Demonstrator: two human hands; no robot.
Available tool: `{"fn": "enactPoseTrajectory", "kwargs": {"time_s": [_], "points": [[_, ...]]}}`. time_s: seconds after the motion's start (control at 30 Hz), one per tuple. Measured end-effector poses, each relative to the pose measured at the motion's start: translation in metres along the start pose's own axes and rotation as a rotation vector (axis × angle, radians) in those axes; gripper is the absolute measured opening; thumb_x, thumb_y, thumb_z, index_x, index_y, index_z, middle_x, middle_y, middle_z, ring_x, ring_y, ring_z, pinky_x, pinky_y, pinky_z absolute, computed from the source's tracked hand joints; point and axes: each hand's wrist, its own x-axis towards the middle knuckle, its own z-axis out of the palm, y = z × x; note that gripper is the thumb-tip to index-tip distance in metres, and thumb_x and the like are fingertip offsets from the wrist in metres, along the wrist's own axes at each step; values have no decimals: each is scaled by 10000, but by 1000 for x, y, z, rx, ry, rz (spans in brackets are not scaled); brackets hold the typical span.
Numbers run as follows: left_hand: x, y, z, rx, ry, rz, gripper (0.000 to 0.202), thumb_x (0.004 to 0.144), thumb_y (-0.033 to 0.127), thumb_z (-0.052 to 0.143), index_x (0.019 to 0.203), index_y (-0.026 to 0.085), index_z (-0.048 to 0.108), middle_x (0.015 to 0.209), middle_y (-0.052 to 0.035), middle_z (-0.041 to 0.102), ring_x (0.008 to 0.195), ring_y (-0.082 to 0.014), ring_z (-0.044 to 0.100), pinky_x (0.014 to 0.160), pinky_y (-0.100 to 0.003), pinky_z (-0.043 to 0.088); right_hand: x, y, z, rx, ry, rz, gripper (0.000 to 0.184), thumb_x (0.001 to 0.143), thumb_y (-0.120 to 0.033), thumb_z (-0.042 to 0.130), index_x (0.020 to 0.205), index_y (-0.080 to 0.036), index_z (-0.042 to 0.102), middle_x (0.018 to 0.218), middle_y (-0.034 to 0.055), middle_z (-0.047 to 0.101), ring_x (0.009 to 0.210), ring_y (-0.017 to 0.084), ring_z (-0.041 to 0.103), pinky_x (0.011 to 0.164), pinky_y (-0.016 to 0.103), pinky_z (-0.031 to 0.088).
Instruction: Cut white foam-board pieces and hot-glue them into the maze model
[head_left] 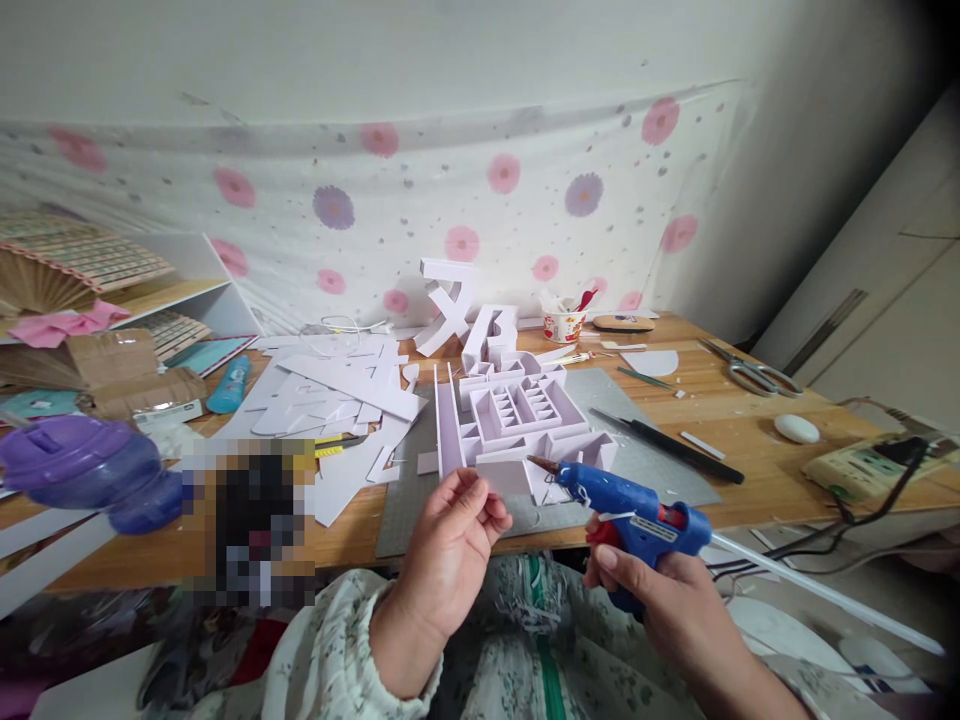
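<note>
My right hand point(660, 590) grips a blue hot glue gun point(637, 510); its nozzle points left at a small white foam-board piece point(504, 478). My left hand point(454, 540) pinches that piece between the fingers at the near table edge. Just beyond it a white foam-board model of a large character with many walled cells point(517, 410) lies on a grey cutting mat point(637, 440). Two more white foam characters point(469, 310) stand upright behind it.
A heap of white foam-board offcuts point(337, 400) lies to the left, by a purple bottle point(82, 470) and a blue glue bottle point(229, 385). Scissors point(754, 372), a black ruler point(667, 445), a power strip point(862, 465) and a cup point(562, 322) sit to the right and back.
</note>
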Motion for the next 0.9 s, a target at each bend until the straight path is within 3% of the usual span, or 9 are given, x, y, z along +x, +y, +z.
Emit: {"fn": "enactPoseTrajectory", "kwargs": {"time_s": [0.2, 0.43, 0.53, 0.67, 0.8, 0.9], "points": [[1, 0, 1, 11, 7, 6, 388, 575, 231, 911, 794, 162, 598, 653, 37, 621, 617, -94, 594, 609, -225, 524, -2, -3, -1, -51, 15, 8, 388, 634, -470, 872, 831, -170, 725, 658, 49, 654, 590, 179, 586, 581, 310, 509], [1, 0, 0, 17, 13, 15, 387, 579, 225, 911, 805, 160, 604, 679, 34, 623, 625, -94, 596, 616, -232, 535, -4, -8, 1, -132, -37, -70, 335, 695, -495, 827, 805, -195, 726, 911, 106, 733, 851, 254, 668, 802, 367, 545], [0, 0, 0, 18, 8, 12, 378, 592, 226, 906, 808, 162, 602, 675, 33, 623, 627, -96, 598, 619, -233, 536, -4, -10, 3, -125, -70, -75, 316, 732, -485, 806, 852, -203, 727, 1005, 117, 732, 859, 251, 677, 811, 376, 549], [0, 0, -1, 10, 2, 10, 362, 609, 222, 896, 812, 165, 601, 674, 32, 624, 628, -95, 601, 623, -232, 532, -4, -12, 5, -111, -75, -89, 318, 736, -494, 797, 825, -196, 728, 924, 108, 736, 851, 261, 679, 822, 385, 549], [1, 1, -1, 4, -4, 11, 359, 608, 215, 897, 809, 167, 603, 669, 34, 623, 629, -98, 601, 621, -232, 534, -4, -13, 8, -156, -19, -93, 371, 692, -542, 804, 745, -191, 698, 783, 82, 697, 752, 234, 644, 687, 338, 539], [1, 1, -1, 0, -4, 21, 354, 608, 212, 899, 805, 167, 608, 669, 31, 627, 633, -99, 603, 619, -228, 536, -4, -13, 8, -182, 42, -70, 434, 630, -590, 820, 716, -186, 686, 759, 79, 677, 736, 230, 627, 669, 335, 520]]}}
